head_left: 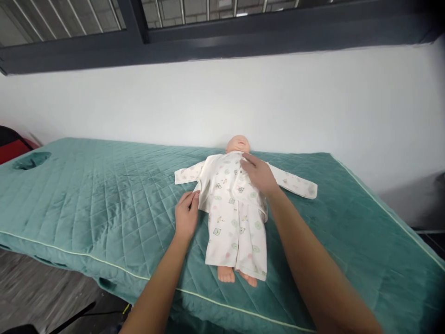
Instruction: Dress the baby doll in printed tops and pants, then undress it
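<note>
A baby doll [238,144] lies on its back on the green quilted bed cover, head toward the wall and bare feet toward me. It wears a white printed baby shirt [225,178] and matching pants [222,236]. Both sleeves stretch out to the sides, and no doll hands show at their ends. My left hand [187,208] pinches the edge of the shirt's front panel at the left, pulling it slightly away from the body. Over the chest on the right side, my right hand [259,174] rests on the shirt with its fingers extended.
The green quilted bed [121,195] has a round hole [32,160] at its far left. Behind it stands a white wall [174,106] beneath a dark window frame [225,39]. A red and black object [14,146] sits beyond the left end.
</note>
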Motion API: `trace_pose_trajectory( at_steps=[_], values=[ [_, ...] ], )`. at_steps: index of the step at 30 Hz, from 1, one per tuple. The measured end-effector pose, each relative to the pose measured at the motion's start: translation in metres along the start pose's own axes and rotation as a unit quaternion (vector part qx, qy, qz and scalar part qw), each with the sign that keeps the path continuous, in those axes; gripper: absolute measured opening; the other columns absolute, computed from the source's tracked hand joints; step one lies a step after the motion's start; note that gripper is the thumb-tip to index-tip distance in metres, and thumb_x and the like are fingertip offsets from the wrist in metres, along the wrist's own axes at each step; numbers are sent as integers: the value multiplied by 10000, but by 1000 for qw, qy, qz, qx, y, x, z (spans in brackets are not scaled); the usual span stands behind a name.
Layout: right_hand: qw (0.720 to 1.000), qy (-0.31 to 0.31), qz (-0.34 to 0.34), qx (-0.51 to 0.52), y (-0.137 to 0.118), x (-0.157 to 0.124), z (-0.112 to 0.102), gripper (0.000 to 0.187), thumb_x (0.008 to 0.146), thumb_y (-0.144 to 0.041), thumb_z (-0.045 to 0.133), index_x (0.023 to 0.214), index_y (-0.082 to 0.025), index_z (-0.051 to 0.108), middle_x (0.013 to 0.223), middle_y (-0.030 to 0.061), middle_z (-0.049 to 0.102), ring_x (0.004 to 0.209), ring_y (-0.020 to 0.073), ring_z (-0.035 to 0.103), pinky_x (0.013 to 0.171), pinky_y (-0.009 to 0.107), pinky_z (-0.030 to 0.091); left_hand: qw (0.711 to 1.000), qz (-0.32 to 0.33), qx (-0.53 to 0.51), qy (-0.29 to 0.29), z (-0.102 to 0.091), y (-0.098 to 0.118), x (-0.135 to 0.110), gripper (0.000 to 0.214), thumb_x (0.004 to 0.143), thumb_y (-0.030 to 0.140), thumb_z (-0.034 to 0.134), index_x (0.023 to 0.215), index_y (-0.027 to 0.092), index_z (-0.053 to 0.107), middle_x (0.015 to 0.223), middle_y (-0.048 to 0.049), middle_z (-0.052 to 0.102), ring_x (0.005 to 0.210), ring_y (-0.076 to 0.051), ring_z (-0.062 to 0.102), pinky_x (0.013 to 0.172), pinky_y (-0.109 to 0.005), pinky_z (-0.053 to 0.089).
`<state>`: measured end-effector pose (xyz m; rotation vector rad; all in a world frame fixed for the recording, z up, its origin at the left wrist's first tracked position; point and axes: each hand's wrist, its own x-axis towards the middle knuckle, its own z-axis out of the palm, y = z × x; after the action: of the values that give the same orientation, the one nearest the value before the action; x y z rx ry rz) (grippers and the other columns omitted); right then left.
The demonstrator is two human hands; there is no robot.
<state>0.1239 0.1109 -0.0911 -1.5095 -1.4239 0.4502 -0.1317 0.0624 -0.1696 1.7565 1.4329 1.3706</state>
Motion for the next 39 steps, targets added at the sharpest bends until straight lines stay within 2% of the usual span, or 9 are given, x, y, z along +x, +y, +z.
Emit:
trace_pose_trajectory(
  at_steps=[4,11,16,20,26,30,34,36,39],
  values=[
    [998,-17,-55,-6,9,-3,4,487,891,-443,612,1328,-231,654,1483,80,576,1420,293,472,1226,518,299,1000,-26,-3,12,0,-1,0,349,980,387,506,1108,190,764,1154,-82,720,1084,-219,673,1009,-377,514],
    [996,-49,-56,54,27,-11,-2,533,923,-496,594,1408,-277,581,1548,54,505,1454,257,429,1249,485,280,998,-43,8,55,-2,-9,-1,331,948,371,540,1137,204,755,1198,-76,706,1130,-228,659,1009,-375,520],
    [983,-38,-164,-70,2,-30,-1,384,952,-438,580,1292,-264,622,1563,69,474,1520,288,296,1241,541,254,997,-48,15,49,-3,-6,-1,323,943,361,543,1136,206,750,1171,-70,706,1106,-223,660,987,-366,523],
    [959,-87,-231,-139,-20,-54,-4,266,941,-436,618,1132,-252,628,1549,84,479,1530,320,263,1222,578,241,998,-51,15,45,-4,-1,0,322,940,363,541,1115,194,752,1146,-70,710,1089,-220,661,982,-364,517],
    [953,-137,-227,-148,-7,-85,-17,599,884,-456,694,1408,-286,460,1636,81,334,1552,320,191,1232,583,230,998,-55,17,37,-5,2,1,322,942,361,540,1100,181,755,1146,-77,724,1098,-228,664,1012,-380,499],
    [969,-68,-206,-121,4,-111,-19,447,938,-296,608,1371,-277,500,1575,93,420,1501,300,304,1196,545,319,998,-47,20,35,-5,1,1,320,939,361,542,1093,183,758,1141,-78,728,1095,-232,665,1007,-382,500],
    [969,24,-222,-106,3,-125,-16,211,939,-153,552,1092,-258,654,1359,92,595,1287,289,509,1067,512,425,998,-39,25,30,-5,-1,0,324,938,376,545,1084,182,760,1146,-79,729,1100,-239,664,999,-381,499],
    [966,57,-237,-90,1,-126,-16,201,920,-103,550,996,-241,674,1210,89,649,1147,272,560,985,485,455,998,-38,29,29,-6,0,0,326,939,380,542,1086,185,758,1145,-78,728,1100,-240,664,987,-377,502],
    [967,51,-243,-52,2,-125,-19,241,895,-44,517,920,-227,672,988,61,656,949,227,574,859,418,469,999,-32,31,26,-6,0,0,323,935,377,540,1084,187,756,1134,-78,727,1083,-237,663,949,-363,510]
  ],
)
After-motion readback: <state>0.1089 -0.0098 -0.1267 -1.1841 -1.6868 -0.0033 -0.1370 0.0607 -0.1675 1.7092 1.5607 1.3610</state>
